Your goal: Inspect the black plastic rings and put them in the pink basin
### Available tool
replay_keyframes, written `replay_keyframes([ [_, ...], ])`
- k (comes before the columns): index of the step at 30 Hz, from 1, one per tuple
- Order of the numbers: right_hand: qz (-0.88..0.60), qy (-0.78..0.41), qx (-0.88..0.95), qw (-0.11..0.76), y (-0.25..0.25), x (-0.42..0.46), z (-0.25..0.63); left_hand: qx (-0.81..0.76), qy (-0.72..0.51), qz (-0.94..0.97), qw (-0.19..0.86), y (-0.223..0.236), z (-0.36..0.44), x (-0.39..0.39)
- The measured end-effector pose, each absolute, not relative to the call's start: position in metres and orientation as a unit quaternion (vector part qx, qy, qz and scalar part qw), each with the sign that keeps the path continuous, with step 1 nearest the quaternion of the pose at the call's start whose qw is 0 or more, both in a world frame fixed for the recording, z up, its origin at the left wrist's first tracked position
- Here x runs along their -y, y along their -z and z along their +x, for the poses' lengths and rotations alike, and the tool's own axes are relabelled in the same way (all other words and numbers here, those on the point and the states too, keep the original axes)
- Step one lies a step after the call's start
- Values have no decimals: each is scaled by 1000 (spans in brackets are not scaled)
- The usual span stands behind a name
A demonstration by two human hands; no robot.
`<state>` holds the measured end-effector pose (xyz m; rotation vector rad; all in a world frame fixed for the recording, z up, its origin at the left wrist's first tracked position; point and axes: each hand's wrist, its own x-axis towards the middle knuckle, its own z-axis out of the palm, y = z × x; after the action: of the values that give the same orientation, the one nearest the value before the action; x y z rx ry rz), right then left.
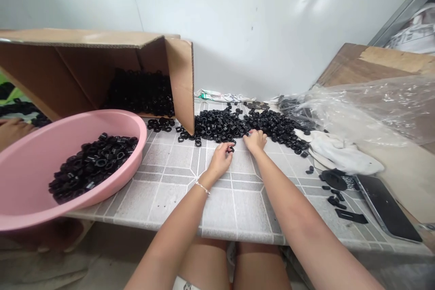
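Note:
Small black plastic rings [217, 124] lie in a loose pile on the tiled-pattern tablecloth in front of me. Between the thumb and fingers of my left hand [220, 159] is a single black ring [231, 149], held just short of the pile's near edge. My right hand [256, 141] reaches the pile itself, its fingers bent and drawn together among the pieces. Whatever those fingertips pinch is hidden by the hand. More rings fill part of a pink basin [137, 156] at the left.
Behind the basin, a cardboard box [183, 81] on its side holds more black pieces. Another person's hand [15, 132] shows at the far left. To the right lie a white cloth [343, 152], clear plastic sheeting [360, 108], a phone [389, 208] and a dark disc [335, 180].

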<state>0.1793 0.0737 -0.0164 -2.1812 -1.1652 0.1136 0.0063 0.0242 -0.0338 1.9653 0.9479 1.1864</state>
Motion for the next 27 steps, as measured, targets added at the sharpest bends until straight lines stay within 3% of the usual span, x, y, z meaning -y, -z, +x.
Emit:
replay_keyframes([
  [3,-829,-42,442,339,22,-73,174,-366,-475,699,390,35,2,-34],
  [7,-743,-63,417,520,28,-49,161,-365,-487,578,544,30,-5,-44],
  [12,-553,-277,369,694,29,-4,125,-290,-504,427,693,22,-13,-48],
  [15,-490,-378,344,706,27,14,104,-271,-498,406,717,18,-16,-45],
  [22,-392,-458,167,780,27,13,112,-273,-466,418,730,12,-19,-37],
  [27,-357,-510,141,770,28,13,121,-254,-450,433,739,11,-21,-34],
])
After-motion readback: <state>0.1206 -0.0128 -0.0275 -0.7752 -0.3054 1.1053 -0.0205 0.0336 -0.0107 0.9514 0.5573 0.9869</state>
